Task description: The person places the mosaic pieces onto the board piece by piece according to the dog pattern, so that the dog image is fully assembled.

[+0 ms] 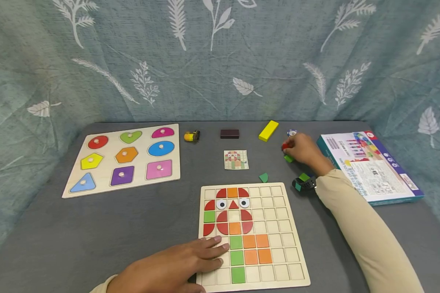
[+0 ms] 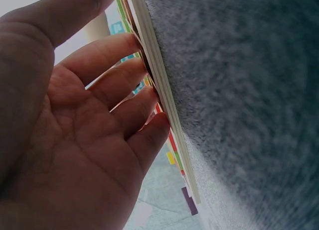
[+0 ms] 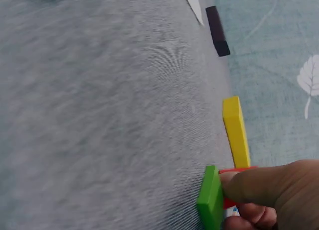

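Observation:
A wooden grid board (image 1: 278,228) lies at the table's front with red, orange and green tiles set in its left columns. My left hand (image 1: 190,260) rests flat on the board's lower left corner, its straight fingers (image 2: 124,110) touching the board edge (image 2: 164,105). My right hand (image 1: 303,149) is at the back right of the table, its fingers (image 3: 259,190) pinching a red piece (image 1: 285,145) against a green tile (image 3: 210,197). A green quarter-round piece (image 1: 264,178) lies loose above the board. A small pattern card (image 1: 236,159) sits behind it.
A shape puzzle board (image 1: 124,158) lies at the left. Along the back stand a yellow toy (image 1: 192,136), a dark block (image 1: 229,133), a yellow block (image 1: 268,130) and a blue-white chip (image 1: 291,132). A game box (image 1: 370,165) lies at the right.

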Motion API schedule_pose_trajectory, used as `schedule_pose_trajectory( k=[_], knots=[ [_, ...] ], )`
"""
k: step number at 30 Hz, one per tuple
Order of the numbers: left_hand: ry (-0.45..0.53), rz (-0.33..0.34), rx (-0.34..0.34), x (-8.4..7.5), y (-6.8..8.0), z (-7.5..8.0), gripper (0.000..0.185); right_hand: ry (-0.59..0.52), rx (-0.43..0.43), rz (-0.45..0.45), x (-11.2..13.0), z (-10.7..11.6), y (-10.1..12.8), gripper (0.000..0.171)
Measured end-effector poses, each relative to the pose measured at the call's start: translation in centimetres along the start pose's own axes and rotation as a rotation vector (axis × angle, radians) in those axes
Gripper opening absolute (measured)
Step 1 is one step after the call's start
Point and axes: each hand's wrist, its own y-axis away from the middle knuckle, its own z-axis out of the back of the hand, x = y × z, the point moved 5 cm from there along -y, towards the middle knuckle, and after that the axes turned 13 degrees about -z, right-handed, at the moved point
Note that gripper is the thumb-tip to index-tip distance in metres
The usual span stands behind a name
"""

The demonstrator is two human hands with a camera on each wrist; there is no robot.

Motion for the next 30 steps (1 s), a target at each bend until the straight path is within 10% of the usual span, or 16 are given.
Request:
schedule_pose_trajectory(
  k=[12,30],
  knots=[
    [-0.013,-0.027,-0.017,0.1,-0.2,-0.1,0.06,-0.078,0.032,0.153,2.5,-0.7,3.4,0.016],
    [-0.016,-0.015,0.007,0.2,-0.2,-0.2,0.06,-0.205,0.304,0.333,6.6,-4.1,10.0,0.017]
  ],
)
